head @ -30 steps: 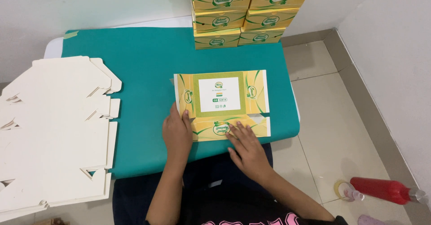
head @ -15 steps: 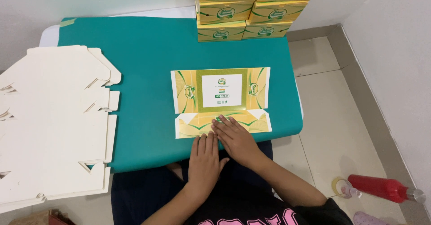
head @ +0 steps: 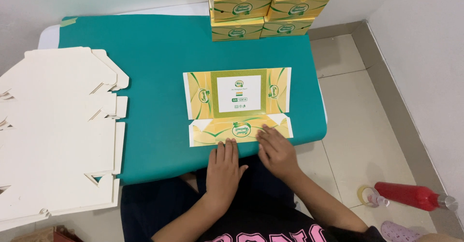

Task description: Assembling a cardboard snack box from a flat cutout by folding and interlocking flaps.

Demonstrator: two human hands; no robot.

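Flat yellow-green carton blank point(head: 237, 106): on teal table point(head: 154, 53), near edge; my left hand point(head: 223, 168) and right hand point(head: 276, 150) both flat, open, gripping nothing, fingertips on its lower flap; folded cartons point(head: 263, 7) stacked behind

Flat yellow-and-green printed cardboard box blank point(head: 238, 106) lying on the teal table cover point(head: 154, 53), near flap folded toward the person. Left hand point(head: 223, 170) is flat at the near table edge, fingertips just touching that flap. Right hand point(head: 276, 151) is pressing the flap's right part. Pile of unprinted white die-cut cardboard sheets point(head: 55, 135) on the left, stacked yellow boxes point(head: 263, 7) at the far edge, red bottle point(head: 413, 196) on the tiled floor, right.
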